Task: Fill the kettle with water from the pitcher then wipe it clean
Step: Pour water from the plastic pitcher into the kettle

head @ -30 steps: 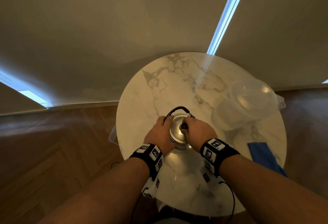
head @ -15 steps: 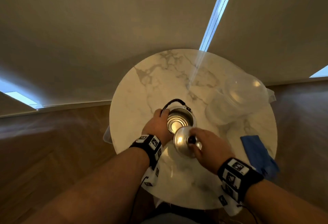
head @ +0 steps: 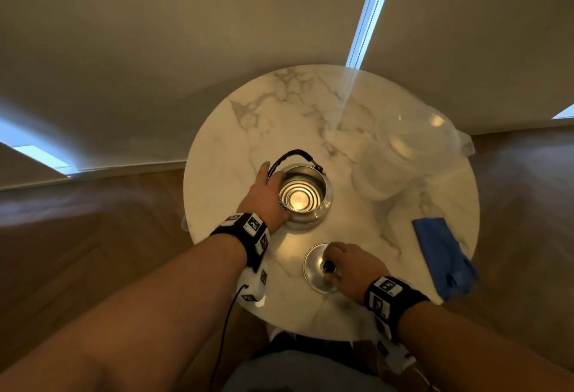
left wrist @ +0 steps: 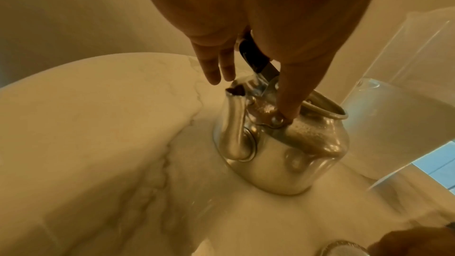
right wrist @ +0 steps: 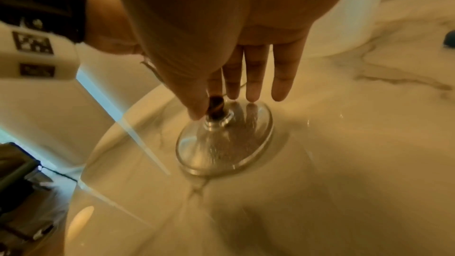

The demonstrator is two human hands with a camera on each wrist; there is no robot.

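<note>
The steel kettle (head: 323, 202) (left wrist: 283, 149) stands uncovered at the middle of the round marble table (head: 248, 131), its black handle (head: 292, 154) folded back. My left hand (head: 273, 188) (left wrist: 251, 96) rests on the kettle's left shoulder, thumb pressing the handle hinge and fingers (left wrist: 211, 69) straight near the spout. The lid (head: 315, 280) (right wrist: 226, 143) lies on the table nearer me. My right hand (head: 330, 262) (right wrist: 211, 108) pinches its dark knob (right wrist: 216, 102) while the other fingers touch the lid's top. A clear plastic pitcher (head: 413, 155) stands at the right rear.
A folded blue cloth (head: 441, 255) lies at the table's right edge, partly hanging over it. The wall runs close behind the table. Wooden floor surrounds it. A clear plastic thing (head: 184, 227) pokes out below the table's left edge.
My right hand lifted the lid off the kettle, carried it toward me and set it down on the table. My left hand stayed on the kettle.
</note>
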